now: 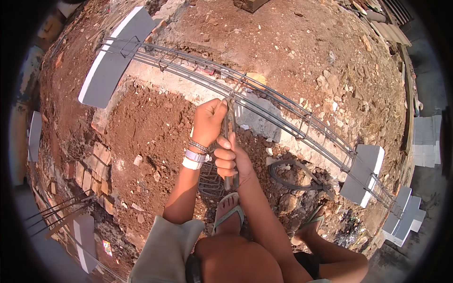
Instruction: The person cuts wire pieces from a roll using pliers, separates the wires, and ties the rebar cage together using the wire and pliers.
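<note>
My right hand (232,159) is closed round the handles of metal pincers (230,118), whose jaws meet the near bars of a long rebar cage (278,120) at its middle. Just left of the jaws, my left hand (208,120) is closed in a fist close to the bars; what its fingers pinch, if anything, is hidden. The cage crosses the view from upper left to lower right, with square stirrups around its long bars. It rests on a grey block (120,56) at the upper left and another grey block (363,174) at the right.
A pale concrete strip (179,85) runs under the cage. Below lie a coiled dark hose (288,162), stacked stirrups (211,181) and broken bricks (94,170). My sandalled foot (229,212) is on the soil. More grey blocks (403,214) stand at the lower right.
</note>
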Demonstrator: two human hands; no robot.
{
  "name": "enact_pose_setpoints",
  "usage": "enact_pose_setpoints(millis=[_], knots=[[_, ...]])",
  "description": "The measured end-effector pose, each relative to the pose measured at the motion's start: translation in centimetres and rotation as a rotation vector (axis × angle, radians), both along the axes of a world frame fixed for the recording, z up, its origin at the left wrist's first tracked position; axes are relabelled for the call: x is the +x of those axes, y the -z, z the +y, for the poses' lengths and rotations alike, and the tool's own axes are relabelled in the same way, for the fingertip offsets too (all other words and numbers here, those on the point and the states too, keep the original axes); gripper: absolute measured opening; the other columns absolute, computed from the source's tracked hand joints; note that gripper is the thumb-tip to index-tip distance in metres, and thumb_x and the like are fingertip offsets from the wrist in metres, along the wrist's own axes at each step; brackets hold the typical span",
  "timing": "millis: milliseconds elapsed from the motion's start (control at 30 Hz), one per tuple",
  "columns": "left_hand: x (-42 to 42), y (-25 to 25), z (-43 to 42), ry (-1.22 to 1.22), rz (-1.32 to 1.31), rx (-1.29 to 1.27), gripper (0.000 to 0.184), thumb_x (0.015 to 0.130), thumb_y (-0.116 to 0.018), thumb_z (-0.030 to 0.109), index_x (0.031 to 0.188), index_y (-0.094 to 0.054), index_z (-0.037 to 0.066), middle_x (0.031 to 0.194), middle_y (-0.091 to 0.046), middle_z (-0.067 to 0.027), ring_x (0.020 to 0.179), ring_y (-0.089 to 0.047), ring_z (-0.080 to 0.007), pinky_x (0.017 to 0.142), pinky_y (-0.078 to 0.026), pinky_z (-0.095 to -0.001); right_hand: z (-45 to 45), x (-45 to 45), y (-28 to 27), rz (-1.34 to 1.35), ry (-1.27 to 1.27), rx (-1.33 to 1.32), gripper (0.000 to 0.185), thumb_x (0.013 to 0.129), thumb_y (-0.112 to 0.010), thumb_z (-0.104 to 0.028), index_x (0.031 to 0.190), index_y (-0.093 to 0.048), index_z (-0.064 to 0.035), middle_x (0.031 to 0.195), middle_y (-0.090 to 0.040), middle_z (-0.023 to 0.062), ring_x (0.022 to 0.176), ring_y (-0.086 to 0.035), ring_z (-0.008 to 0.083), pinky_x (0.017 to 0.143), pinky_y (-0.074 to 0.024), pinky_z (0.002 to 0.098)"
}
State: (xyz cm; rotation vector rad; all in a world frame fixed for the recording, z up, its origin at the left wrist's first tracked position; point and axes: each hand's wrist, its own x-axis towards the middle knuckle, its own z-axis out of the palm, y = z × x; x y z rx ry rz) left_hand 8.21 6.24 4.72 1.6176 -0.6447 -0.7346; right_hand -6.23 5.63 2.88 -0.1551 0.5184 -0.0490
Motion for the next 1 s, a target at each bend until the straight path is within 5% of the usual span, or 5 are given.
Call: enact_pose_setpoints(millis=[67,200,467,700,1000], knots=[[0.1,-0.9,-0.6,0.007,-0.306,0.044,0.033,0.091,-0.059,0.019,0.067,-0.05,-0.003,0.051,-0.037,-0.0061,0.051,-0.031,-0.0099,0.046,-0.031,-0.0316,-1.3,0.1,2.2,-0.115,-0.039,0.038,0.033,0.099,-0.054,-0.042,0.091,-0.049,-0.0099,0.063,-0.044,-0.002,0.049,-0.041,0.0119,0.046,-0.0366,0.0305],[0.0,1.2,0.3,0.014,-0.3,0.063,0.033,0.091,-0.059,0.019,0.067,-0.05,-0.003,0.052,-0.038,-0.0065,0.051,-0.033,-0.012,0.048,-0.033,-0.0332,-0.6,-0.7,1.9,1.02,0.191,-1.734,0.033,0.097,-0.057,-0.029,0.113,-0.053,-0.0002,0.078,-0.058,0.0115,0.069,-0.06,0.0254,0.068,-0.049,0.044],[0.4,3.0,0.4,0.01,-0.046,0.015,0.039,0.096,-0.057,0.018,0.064,-0.044,0.0,0.055,-0.036,-0.0005,0.055,-0.032,-0.0083,0.05,-0.03,-0.0304,-0.6,-1.6,0.7,-0.101,0.042,-0.132,0.047,0.1,-0.051,-0.031,0.137,-0.042,-0.0036,0.114,-0.06,0.0158,0.103,-0.063,0.0305,0.089,-0.0522,0.0447],[0.5,3.9,0.4,-0.008,0.024,0.001,0.041,0.097,-0.056,0.02,0.063,-0.043,0.001,0.057,-0.037,0.0032,0.055,-0.032,-0.0065,0.05,-0.029,-0.0284,-1.7,-3.6,0.1,0.392,-0.325,-0.901,0.065,0.101,-0.048,-0.039,0.151,-0.026,-0.003,0.128,-0.058,0.0108,0.106,-0.062,0.0229,0.084,-0.0503,0.0342],[-0.6,2.6,0.1,-0.047,0.009,0.014,0.041,0.097,-0.056,0.021,0.063,-0.046,0.001,0.056,-0.042,0.0027,0.055,-0.035,-0.0059,0.049,-0.03,-0.0283,-2.5,-1.6,-0.2,0.276,-0.146,-0.823,0.064,0.103,-0.045,-0.038,0.147,-0.029,0.0051,0.115,-0.062,0.009,0.09,-0.06,0.015,0.073,-0.0482,0.0308]])
